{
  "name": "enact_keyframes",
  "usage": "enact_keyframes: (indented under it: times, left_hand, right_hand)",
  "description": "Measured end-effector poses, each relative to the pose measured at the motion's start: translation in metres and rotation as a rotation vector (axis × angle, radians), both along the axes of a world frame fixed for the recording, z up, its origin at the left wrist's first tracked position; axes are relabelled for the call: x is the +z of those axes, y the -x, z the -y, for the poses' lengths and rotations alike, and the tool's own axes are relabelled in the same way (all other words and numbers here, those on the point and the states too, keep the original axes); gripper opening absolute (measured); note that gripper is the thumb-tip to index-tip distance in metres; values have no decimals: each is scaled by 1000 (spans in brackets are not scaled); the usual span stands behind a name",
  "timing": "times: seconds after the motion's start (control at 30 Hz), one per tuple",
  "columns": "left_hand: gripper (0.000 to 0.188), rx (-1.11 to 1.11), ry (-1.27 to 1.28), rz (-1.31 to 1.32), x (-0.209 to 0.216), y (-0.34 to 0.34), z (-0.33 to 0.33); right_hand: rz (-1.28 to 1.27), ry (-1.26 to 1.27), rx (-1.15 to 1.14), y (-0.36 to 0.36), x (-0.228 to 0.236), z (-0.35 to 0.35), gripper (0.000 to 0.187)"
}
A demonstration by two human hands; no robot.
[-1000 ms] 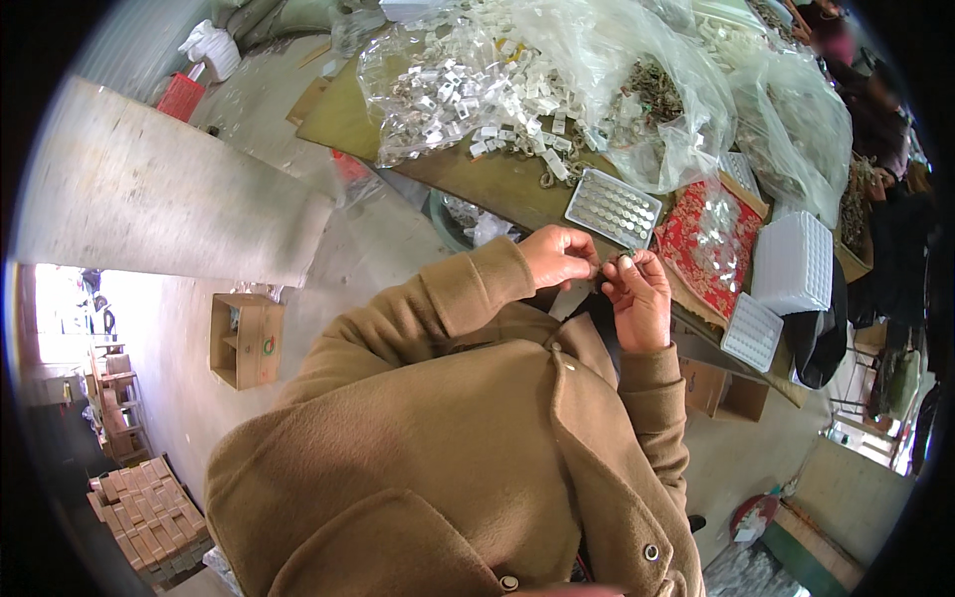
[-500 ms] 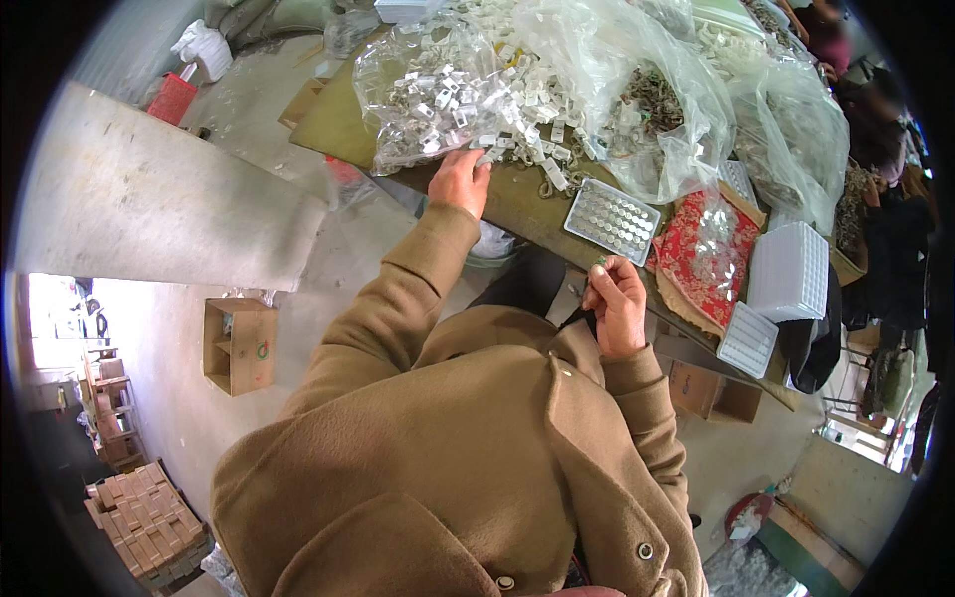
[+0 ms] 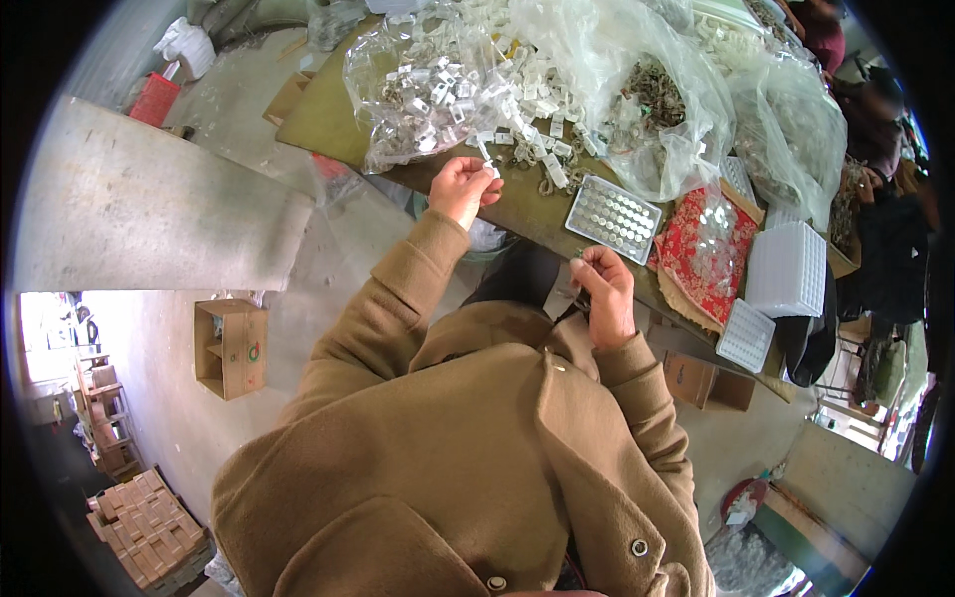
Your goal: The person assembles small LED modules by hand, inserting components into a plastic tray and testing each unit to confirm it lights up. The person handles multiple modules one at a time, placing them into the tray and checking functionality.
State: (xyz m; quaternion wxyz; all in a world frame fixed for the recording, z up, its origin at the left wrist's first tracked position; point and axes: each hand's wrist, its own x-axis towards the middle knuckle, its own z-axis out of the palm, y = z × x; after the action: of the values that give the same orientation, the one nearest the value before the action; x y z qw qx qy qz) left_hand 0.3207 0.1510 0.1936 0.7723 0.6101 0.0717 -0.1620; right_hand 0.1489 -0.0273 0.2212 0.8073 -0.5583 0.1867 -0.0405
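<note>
My left hand [image 3: 462,191] pinches a small white plastic piece [image 3: 488,167] at the near edge of the table. Just beyond it lies a heap of similar white pieces [image 3: 542,99], some inside a clear plastic bag [image 3: 383,139]. Further right, my right hand [image 3: 609,294] is closed in a pinch on a small greenish part [image 3: 578,255], too small to name. It is held in front of a white tray [image 3: 614,218] with rows of small round silvery pieces. Several small metal parts [image 3: 550,182] lie on the table between the heap and the tray.
Right of the tray are a red patterned cloth [image 3: 704,249], a stack of white trays [image 3: 789,271] and a single tray [image 3: 746,335]. Large clear bags [image 3: 637,90] cover the back. Another person [image 3: 875,129] is at the far right. Cardboard boxes [image 3: 231,348] stand on the floor.
My left hand has come away from the heap with a white plastic piece between its fingers. My right hand has shifted slightly left, still pinching the small part.
</note>
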Motion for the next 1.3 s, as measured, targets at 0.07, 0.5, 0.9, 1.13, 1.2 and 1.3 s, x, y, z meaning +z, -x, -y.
enact_keyframes:
  times: [0.07,0.5,0.9,1.13,1.2,1.3]
  left_hand:
    - [17,-24,25,9,6,8,-1]
    - [32,-544,478,-32,52,73,23]
    - [30,-498,346,126,58,87,43]
    - [26,-389,-147,635,60,104,56]
    - [27,-433,-142,608,58,104,56]
    - [27,-505,22,330,56,99,55]
  right_hand:
    - [-22,9,23,-7,7,1,7]
    - [90,-404,-5,-21,51,-7,2]
    - [137,-371,-103,1,43,-4,5]
    - [174,-222,-142,0,33,1,5]
    - [160,-194,-148,1,31,4,5]
    - [123,-157,-146,3,28,6,3]
